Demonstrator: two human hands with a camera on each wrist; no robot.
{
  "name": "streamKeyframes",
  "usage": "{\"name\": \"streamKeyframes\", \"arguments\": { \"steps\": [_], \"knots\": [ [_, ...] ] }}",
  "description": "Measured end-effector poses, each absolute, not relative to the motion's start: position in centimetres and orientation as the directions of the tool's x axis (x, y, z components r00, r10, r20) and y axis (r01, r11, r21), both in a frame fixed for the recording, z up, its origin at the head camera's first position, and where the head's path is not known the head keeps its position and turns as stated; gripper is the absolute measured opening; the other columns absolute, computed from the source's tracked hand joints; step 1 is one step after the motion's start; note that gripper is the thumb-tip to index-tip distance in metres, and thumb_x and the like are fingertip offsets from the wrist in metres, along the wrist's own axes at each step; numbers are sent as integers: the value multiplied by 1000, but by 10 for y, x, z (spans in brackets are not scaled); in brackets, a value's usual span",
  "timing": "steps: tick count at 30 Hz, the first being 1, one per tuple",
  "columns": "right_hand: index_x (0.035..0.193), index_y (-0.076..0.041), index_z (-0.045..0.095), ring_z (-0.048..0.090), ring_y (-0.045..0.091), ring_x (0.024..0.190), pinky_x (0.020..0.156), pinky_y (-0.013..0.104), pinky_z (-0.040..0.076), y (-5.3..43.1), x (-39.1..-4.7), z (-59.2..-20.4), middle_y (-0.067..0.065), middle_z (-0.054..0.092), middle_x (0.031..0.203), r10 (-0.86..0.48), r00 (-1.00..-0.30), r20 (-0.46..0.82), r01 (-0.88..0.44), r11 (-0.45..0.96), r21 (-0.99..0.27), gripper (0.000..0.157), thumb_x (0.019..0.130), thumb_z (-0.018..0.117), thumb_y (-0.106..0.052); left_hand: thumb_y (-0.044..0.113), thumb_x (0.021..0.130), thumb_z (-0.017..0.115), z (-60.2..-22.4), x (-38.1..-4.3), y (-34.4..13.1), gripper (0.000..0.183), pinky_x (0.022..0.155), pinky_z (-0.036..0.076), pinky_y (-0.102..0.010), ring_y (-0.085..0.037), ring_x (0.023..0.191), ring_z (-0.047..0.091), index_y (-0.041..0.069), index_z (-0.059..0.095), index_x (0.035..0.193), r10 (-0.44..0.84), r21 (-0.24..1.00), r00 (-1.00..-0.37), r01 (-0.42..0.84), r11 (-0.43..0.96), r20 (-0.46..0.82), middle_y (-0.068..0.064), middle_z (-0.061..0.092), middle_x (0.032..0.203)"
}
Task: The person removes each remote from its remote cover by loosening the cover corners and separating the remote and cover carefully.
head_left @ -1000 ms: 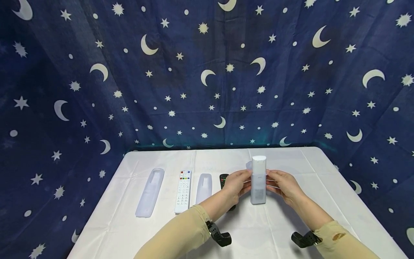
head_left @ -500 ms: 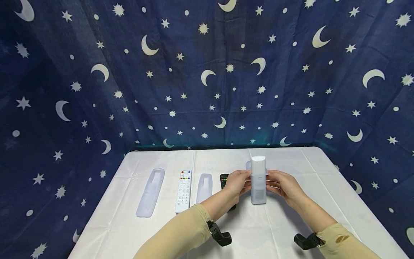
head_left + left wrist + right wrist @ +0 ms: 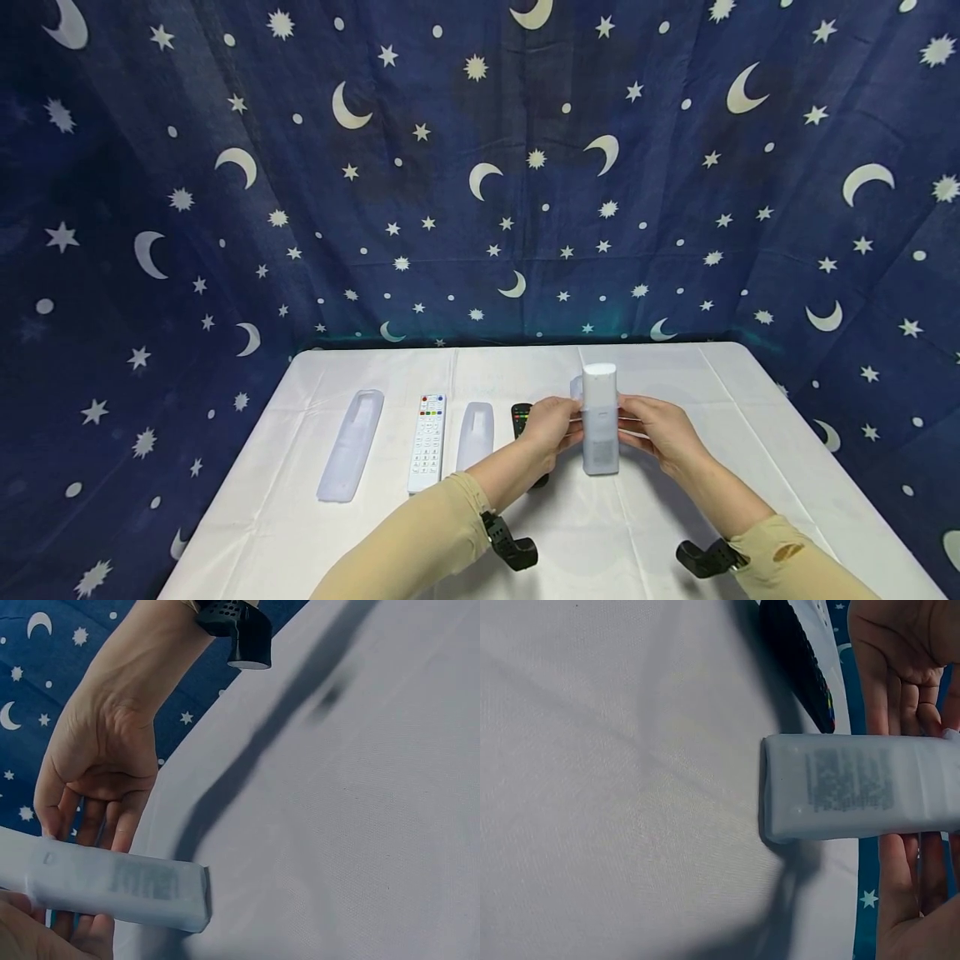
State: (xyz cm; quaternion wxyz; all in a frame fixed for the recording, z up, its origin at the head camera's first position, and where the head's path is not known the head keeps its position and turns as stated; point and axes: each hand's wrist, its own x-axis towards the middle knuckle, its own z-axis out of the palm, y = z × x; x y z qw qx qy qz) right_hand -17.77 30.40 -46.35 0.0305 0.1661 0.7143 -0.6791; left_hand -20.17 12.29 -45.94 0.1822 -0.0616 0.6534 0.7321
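Between both hands a white remote control (image 3: 599,383) stands upright, its plain back toward me. A translucent cover (image 3: 601,454) sheathes its lower half; the upper end is bare, with a flap of the cover showing behind it on the left. My left hand (image 3: 550,431) pinches the left side with thumb and fingers. From the right, my right hand (image 3: 660,427) grips the opposite side. A printed label shows through the cover (image 3: 851,780) in the right wrist view. Fingers behind the remote are partly hidden.
On the white table (image 3: 247,533), a long translucent cover (image 3: 350,446) lies at the left. Beside it are a white remote with coloured buttons (image 3: 427,442) and a shorter cover (image 3: 476,433). My left forearm partly hides a black remote (image 3: 521,417). A starry curtain (image 3: 450,208) hangs behind.
Both hands keep their grip on the covered remote and barely move. The whole scene shifts very slightly in the head view.
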Motion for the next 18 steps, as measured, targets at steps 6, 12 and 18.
{"name": "streamKeyframes", "arguments": {
  "steps": [6,12,18],
  "knots": [
    [142,12,49,69,13,92,84,32,59,305,-176,-465,2,71,101,205,-934,-291,293,-26,-956,55,102,63,-23,13,100,60,-461,-202,124,13,77,59,-28,-13,78,65,2,65,102,195,932,-923,-353,-80,-333,-8,68,91],
    [141,15,49,69,13,88,82,31,59,304,-176,-467,2,71,96,202,-933,-297,289,-66,-955,54,101,65,-19,11,100,59,-463,-201,124,10,74,59,-25,-11,73,63,2,64,99,193,930,-923,-355,-95,-333,-8,67,87],
    [139,18,48,68,13,86,80,29,59,304,-177,-469,1,71,92,198,-935,-293,286,-63,-956,52,102,62,-15,10,99,60,-465,-201,126,10,74,59,-25,-12,74,61,2,65,99,179,927,-925,-358,-114,-336,-8,66,88]
  ]
}}
